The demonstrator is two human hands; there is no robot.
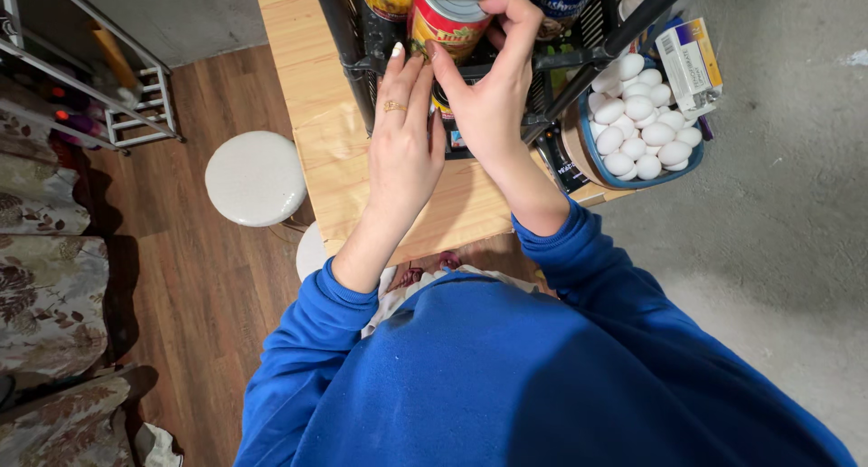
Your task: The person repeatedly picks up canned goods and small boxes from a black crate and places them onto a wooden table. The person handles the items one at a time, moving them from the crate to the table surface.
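While both hands meet at the far edge of the wooden table point(307, 96), the right hand point(493, 87) is clamped around a red and yellow tin can point(445, 24) standing in a black wire rack point(348, 33). Beside it, the left hand point(402, 132) lies with straight fingers touching the can's left side, a gold ring point(394, 106) on one finger. Right of the rack sits a blue bowl point(674, 167) of white eggs point(637, 119). Left of the table, nearer, stands a white round stool point(256, 178).
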